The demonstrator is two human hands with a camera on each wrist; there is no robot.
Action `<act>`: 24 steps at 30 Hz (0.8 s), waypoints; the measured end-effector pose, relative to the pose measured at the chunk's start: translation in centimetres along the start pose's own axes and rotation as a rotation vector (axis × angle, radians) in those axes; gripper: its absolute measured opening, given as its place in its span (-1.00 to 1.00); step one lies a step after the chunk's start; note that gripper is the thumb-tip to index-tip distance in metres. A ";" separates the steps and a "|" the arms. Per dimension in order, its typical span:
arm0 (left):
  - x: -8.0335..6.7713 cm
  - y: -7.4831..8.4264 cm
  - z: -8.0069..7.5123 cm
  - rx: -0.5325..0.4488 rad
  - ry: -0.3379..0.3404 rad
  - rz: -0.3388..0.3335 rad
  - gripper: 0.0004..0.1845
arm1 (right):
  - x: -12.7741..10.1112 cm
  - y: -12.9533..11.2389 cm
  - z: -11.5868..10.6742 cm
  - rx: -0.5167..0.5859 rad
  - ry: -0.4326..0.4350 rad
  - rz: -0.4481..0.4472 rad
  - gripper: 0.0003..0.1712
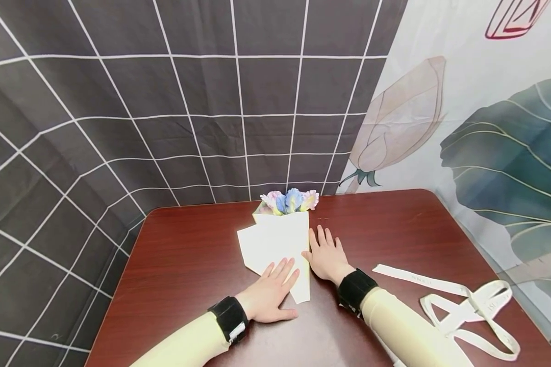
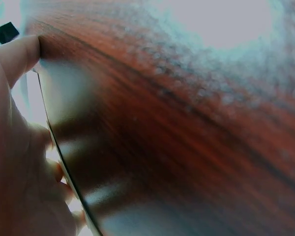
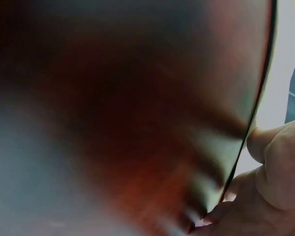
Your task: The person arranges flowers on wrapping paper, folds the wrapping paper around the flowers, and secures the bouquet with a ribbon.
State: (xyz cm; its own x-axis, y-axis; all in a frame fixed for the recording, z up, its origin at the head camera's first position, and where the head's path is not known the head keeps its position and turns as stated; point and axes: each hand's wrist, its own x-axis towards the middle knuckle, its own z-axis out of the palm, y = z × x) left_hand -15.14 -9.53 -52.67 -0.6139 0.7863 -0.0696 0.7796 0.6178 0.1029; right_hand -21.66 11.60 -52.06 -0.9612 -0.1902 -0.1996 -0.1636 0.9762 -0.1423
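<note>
A bunch of pink, blue and white flowers (image 1: 290, 201) lies at the table's far middle, heads toward the wall. White wrapping paper (image 1: 275, 237) is folded over their stems, which are hidden. Flat on the paper's lower left part rests my left hand (image 1: 270, 295), fingers straight and thumb spread over the table. My right hand (image 1: 327, 257) lies along the paper's right edge, its thumb touching the paper and its straight fingers on the tabletop. Close up, the left wrist view catches the left hand (image 2: 14, 162) at the side, and the right wrist view the right hand (image 3: 280, 182).
A white printed ribbon (image 1: 468, 306) lies in loose loops on the right of the reddish-brown table (image 1: 179, 255). Behind the table hangs a dark grid-patterned cloth (image 1: 271, 84), with a flower-printed white cloth (image 1: 464, 204) on the right.
</note>
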 end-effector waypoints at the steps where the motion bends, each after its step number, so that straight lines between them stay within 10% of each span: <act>1: 0.0 0.0 0.0 -0.003 -0.001 0.001 -0.01 | -0.3 0.1 0.2 -0.009 0.000 -0.004 -0.14; 24: -0.1 0.2 -0.4 -0.008 0.016 0.003 -0.03 | -6.8 -0.8 0.2 0.109 -0.059 -0.082 0.01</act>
State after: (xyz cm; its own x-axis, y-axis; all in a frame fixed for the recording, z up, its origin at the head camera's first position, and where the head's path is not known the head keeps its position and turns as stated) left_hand -14.95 -9.50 -52.25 -0.6137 0.7878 -0.0535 0.7804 0.6154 0.1109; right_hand -14.97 12.11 -50.83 -0.9302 -0.2783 -0.2395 -0.2132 0.9404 -0.2648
